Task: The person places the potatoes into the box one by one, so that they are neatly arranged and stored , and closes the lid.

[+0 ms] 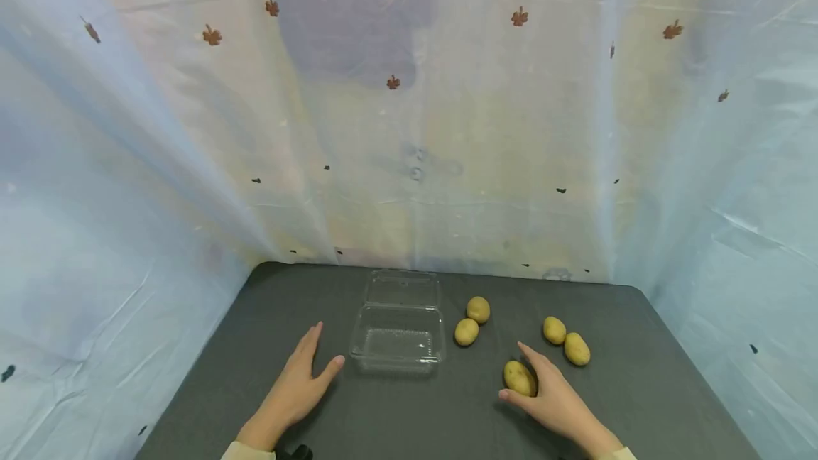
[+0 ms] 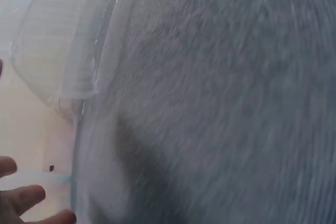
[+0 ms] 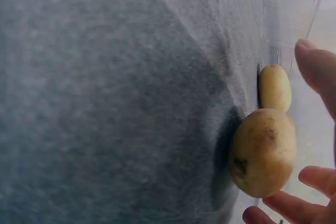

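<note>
- Surface [image 1: 415,417]: dark grey, with its far edge, both far corners and its side edges in view.
- Right hand [image 1: 556,397]: grip open, thumb and fingers parted to either side of a single potato [image 1: 519,378]. The hand has no hold of it; whether a fingertip touches the skin cannot be told.
- Single potato: lies on the surface right of the middle, further from the far edge than the other potatoes. The right wrist view shows dark blemishes on its skin.
- Left hand [image 1: 295,383]: grip wide open, fingers extended and thumb held well apart, nothing held. Position is just left of the clear container, on the side toward the surface's left edge.
- Clear container [image 1: 397,357]: plastic, standing with its lid [image 1: 402,291] folded back toward the surface's far edge. It sits left of the middle; its tray part faces the near side.
- First pair, a rounder potato [image 1: 478,309] and a second potato [image 1: 466,332]: just right of the container, outlines meeting, the rounder one nearer the far edge.
- Second pair, a smaller potato [image 1: 554,330] and a longer potato [image 1: 577,349]: toward the surface's right edge, side by side, the longer one further from the far edge.
- Printed sheet [image 1: 498,162]: pale, bearing brown leaf shapes, hanging behind the far edge.
- Sleeves: pale yellow cuff [image 1: 246,451] at the left wrist, a similar one at the right.
</note>
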A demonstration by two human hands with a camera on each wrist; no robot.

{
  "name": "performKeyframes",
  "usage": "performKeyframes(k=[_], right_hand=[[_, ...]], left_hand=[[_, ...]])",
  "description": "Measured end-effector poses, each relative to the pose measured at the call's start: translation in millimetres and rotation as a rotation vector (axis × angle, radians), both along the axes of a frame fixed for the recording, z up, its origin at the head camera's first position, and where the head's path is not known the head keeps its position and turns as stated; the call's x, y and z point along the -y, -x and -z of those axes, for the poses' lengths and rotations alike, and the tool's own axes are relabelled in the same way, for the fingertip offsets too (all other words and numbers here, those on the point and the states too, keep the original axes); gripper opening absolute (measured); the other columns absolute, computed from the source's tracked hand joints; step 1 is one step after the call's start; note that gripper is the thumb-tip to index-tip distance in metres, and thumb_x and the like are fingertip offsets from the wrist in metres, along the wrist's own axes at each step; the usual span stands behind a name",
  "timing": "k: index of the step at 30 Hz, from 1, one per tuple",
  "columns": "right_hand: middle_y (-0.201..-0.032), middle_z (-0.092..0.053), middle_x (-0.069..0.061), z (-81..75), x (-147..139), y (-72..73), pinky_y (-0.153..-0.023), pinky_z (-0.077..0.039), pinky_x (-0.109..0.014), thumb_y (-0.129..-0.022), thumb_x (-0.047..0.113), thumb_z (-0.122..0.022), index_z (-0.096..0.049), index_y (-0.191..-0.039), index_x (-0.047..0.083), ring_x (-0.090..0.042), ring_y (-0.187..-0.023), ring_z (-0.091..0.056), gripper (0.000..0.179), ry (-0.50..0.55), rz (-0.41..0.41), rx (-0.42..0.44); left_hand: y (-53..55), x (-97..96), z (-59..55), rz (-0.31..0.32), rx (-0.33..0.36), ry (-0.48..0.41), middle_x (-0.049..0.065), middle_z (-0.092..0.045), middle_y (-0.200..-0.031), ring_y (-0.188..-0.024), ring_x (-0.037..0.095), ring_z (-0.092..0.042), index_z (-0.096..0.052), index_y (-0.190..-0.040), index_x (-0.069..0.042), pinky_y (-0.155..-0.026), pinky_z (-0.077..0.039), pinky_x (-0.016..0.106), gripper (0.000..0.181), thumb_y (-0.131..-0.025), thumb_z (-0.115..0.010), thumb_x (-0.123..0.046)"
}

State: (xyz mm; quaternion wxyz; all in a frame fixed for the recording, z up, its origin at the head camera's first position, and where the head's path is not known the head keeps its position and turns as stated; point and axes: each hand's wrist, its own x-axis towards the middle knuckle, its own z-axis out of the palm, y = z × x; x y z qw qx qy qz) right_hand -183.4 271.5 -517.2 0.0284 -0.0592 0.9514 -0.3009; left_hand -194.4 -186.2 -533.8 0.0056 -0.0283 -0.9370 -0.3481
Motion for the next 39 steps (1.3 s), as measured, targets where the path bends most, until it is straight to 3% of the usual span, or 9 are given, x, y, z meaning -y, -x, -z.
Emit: performKeyframes(k=[7,13,17,21,28,35,39], right_hand=[[-0.145,-0.042,-0.017,9.2,-4,-0.4,-0.097,-0.040,-0.060,-0.074,0.063,-0.073,-0.033,-0.150,0.011,-0.040,-0.130,-0.042,0.101,0.063,0.018,0.048],[-0.143,-0.044,-0.018,13.1,-5,-2.3,-0.097,-0.040,-0.059,-0.076,0.056,-0.076,-0.034,-0.150,0.011,-0.040,-0.129,-0.043,0.096,0.171,0.068,0.142],[-0.144,-0.042,-0.018,18.0,-7,-3.0,-0.100,-0.037,-0.057,-0.081,0.051,-0.074,-0.036,-0.147,0.009,-0.038,-0.131,-0.040,0.087,0.249,0.093,0.159],[-0.147,-0.038,-0.017,24.2,-9,-3.7,-0.104,-0.033,-0.057,-0.085,0.046,-0.072,-0.035,-0.148,0.011,-0.036,-0.135,-0.035,0.081,0.352,0.105,0.188],[-0.150,-0.035,-0.016,28.2,-10,-4.2,-0.102,-0.034,-0.057,-0.087,0.045,-0.070,-0.032,-0.149,0.014,-0.037,-0.137,-0.031,0.079,0.430,0.124,0.231],[-0.151,-0.033,-0.016,28.7,-10,-3.6,-0.104,-0.031,-0.059,-0.088,0.043,-0.069,-0.033,-0.149,0.015,-0.039,-0.138,-0.029,0.076,0.440,0.100,0.215],[-0.152,-0.034,-0.016,28.5,-10,-4.1,-0.105,-0.029,-0.061,-0.089,0.038,-0.069,-0.039,-0.148,0.016,-0.041,-0.139,-0.026,0.070,0.433,0.055,0.190]], left_hand=[[2.2,-14.4,5.3,0.031,-0.003,-0.264,0.016,-0.017,-0.158,-0.137,0.041,-0.031,-0.011,-0.156,-0.026,-0.105,-0.033,0.059,0.081,-0.094,-0.053,-0.057],[5.4,-28.1,8.9,0.063,0.041,-0.573,0.019,-0.027,-0.154,-0.129,0.038,-0.045,-0.017,-0.155,-0.017,-0.100,-0.043,0.052,0.075,-0.098,-0.054,-0.046],[9.3,-34.6,11.5,0.050,0.080,-0.714,0.021,-0.032,-0.151,-0.129,0.036,-0.044,-0.018,-0.154,-0.012,-0.101,-0.045,0.043,0.077,-0.097,-0.054,-0.048],[11.1,-36.9,14.8,0.039,0.115,-0.799,0.019,-0.035,-0.150,-0.132,0.032,-0.042,-0.021,-0.154,-0.013,-0.103,-0.042,0.042,0.075,-0.097,-0.055,-0.047],[9.5,-36.5,20.6,0.046,0.164,-0.798,0.013,-0.038,-0.150,-0.130,0.031,-0.043,-0.022,-0.154,-0.018,-0.109,-0.031,0.053,0.066,-0.100,-0.049,-0.045],[10.5,-38.3,27.8,0.056,0.135,-0.726,0.009,-0.045,-0.145,-0.135,0.032,-0.037,-0.026,-0.153,-0.018,-0.110,-0.024,0.059,0.064,-0.100,-0.049,-0.046],[9.2,-37.4,27.9,0.051,0.125,-0.691,0.009,-0.048,-0.142,-0.133,0.034,-0.039,-0.028,-0.153,-0.017,-0.108,-0.027,0.061,0.064,-0.100,-0.050,-0.045]])
